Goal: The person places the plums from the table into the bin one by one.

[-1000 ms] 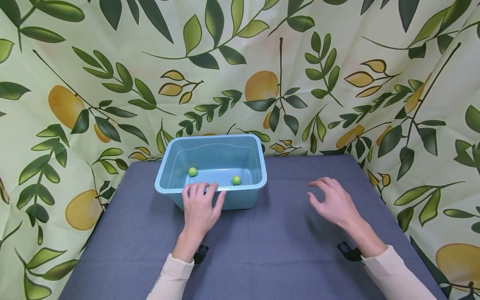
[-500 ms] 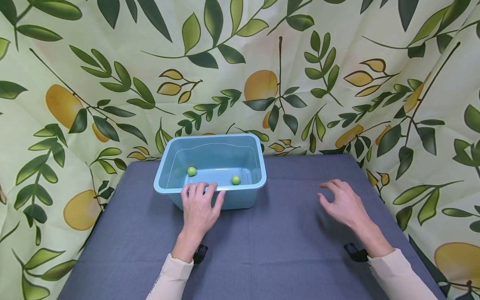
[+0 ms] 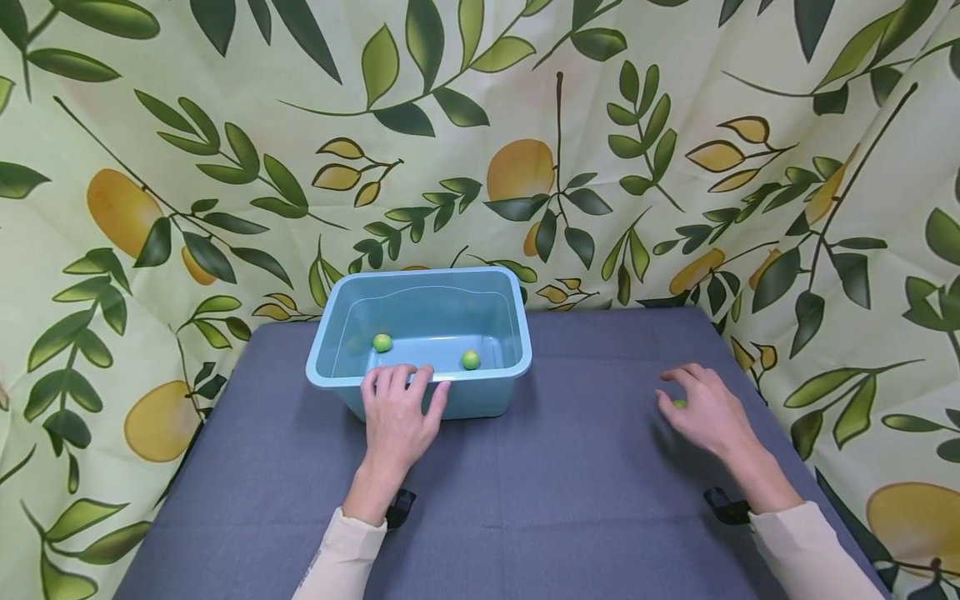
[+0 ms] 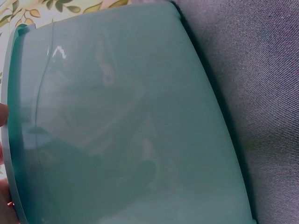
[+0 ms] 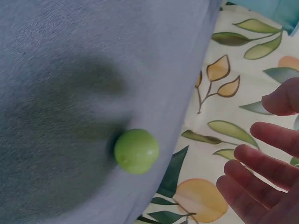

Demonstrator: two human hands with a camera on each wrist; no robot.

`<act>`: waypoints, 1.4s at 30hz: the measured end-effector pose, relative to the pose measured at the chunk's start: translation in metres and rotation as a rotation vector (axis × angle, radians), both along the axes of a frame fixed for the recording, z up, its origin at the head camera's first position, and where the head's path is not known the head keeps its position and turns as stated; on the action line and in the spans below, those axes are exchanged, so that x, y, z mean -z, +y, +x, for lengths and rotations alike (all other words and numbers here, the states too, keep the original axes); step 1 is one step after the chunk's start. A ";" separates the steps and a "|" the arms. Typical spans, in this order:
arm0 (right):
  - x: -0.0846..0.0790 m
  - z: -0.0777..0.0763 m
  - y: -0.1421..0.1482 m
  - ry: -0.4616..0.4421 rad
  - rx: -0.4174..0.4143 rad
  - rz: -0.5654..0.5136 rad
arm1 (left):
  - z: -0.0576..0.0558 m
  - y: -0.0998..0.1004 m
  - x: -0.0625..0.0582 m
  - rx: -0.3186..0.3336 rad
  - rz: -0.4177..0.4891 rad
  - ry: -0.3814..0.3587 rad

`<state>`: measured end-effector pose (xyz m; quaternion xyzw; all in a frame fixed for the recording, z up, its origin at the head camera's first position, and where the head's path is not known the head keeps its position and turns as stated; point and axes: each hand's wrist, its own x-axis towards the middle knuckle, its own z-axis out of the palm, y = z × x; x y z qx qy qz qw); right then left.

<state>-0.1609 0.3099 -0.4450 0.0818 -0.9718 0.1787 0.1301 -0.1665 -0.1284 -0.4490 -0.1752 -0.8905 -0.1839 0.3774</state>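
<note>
A light blue plastic tub (image 3: 480,400) stands on the table with two round green fruits, like limes, on its floor: one at the left (image 3: 382,342) and one at the right (image 3: 470,360). My left hand (image 3: 397,417) holds the tub's front rim, fingers hooked over the edge; its fingertips (image 4: 3,114) show along the rim in the left wrist view. To the right, my right hand (image 3: 708,412) hovers with spread, loosely bent fingers. Below it another green fruit (image 5: 136,151) lies on the cloth, apart from the fingertips and mostly hidden by the hand in the head view.
A grey-blue cloth (image 3: 487,517) covers the table. Behind and at both sides hangs a curtain (image 3: 450,200) printed with leaves and orange fruit. The tub stands close to the table's back edge.
My right hand has moved to the right, and a green fruit now shows between its thumb and fingers in the head view. The left hand keeps its place on the tub rim.
</note>
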 end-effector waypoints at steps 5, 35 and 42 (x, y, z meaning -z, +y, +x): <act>0.005 -0.001 0.007 0.002 0.015 0.029 | 0.000 0.000 0.000 -0.001 -0.002 -0.002; 0.045 -0.007 0.027 -0.172 0.064 0.011 | -0.001 0.000 0.001 -0.005 -0.006 0.012; 0.050 -0.008 0.026 -0.161 0.044 -0.011 | 0.000 0.000 0.001 -0.005 -0.007 0.012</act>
